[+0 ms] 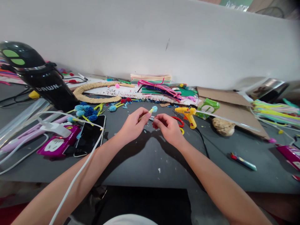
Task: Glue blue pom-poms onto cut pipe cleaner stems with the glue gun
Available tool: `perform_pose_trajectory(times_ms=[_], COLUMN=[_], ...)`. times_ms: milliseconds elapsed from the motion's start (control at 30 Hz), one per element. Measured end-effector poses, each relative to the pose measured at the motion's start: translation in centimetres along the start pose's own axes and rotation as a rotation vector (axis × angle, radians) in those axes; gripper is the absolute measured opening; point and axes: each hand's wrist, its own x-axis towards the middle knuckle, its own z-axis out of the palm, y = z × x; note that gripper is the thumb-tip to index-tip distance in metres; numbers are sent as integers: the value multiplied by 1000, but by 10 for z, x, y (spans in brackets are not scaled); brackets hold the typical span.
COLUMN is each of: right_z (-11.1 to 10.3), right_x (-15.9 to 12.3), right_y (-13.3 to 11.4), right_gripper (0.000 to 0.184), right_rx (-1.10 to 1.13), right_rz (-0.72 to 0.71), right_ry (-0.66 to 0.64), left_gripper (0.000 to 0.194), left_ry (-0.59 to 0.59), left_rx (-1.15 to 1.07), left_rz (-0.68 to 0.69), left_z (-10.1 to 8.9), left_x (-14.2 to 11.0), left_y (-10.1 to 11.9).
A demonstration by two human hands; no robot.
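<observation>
My left hand [138, 122] is closed, its thumb and fingers pinching the yellow-green stem of a small fuzzy flower with a light blue pompom head [154, 109]. Close beside it on the right, my right hand [167, 125] has its fingers curled and pressed together; whatever they may hold is hidden. Behind the right hand show a pair of scissors, with a red handle loop [180, 121] and some yellow lower down. To the right lies a yellow glue gun [188, 115] with a clear glue stick in its back end.
At left, blue pompom stems [87, 112] lie by a phone [91, 137], a magenta power block [59, 142] and a black bottle [50, 84]. Pipe cleaners [161, 89] are stacked at the back. Cardboard [225, 97], a stone-like lump [223, 126] and a pen-like tool [243, 161] are at right. A white cable crosses my left forearm.
</observation>
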Motion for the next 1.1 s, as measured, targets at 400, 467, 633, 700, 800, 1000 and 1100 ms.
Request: perform_pose_trajectory(times_ms=[400, 467, 633, 700, 800, 1000, 1100], right_z=[6, 7, 8, 8, 8, 5, 5], right_x=[-2, -2, -4, -6, -7, -5, -4], right_y=[3, 3, 2, 1, -2, -3, -3], right_gripper=[25, 26, 25, 23, 20, 21, 23], right_rx=[24, 26, -45, -53, -38, 28, 64], right_rz=[8, 10, -37, -71, -106, -96, -59], right_ry=[-37, -26, -18, -28, -43, -69, -73], left_gripper=[27, 27, 29, 30, 31, 33, 34], left_ry=[-60, -58, -67, -91, -145, -185, -194], left_rx=[154, 159, 109, 56, -44, -128, -161], left_rz=[-2, -13, -37, -55, -67, -46, -58], left_z=[5, 5, 6, 6, 4, 2, 3], left_x=[-4, -3, -2, -2, -2, -2, 0], left_y=[4, 3, 1, 1, 2, 0, -1])
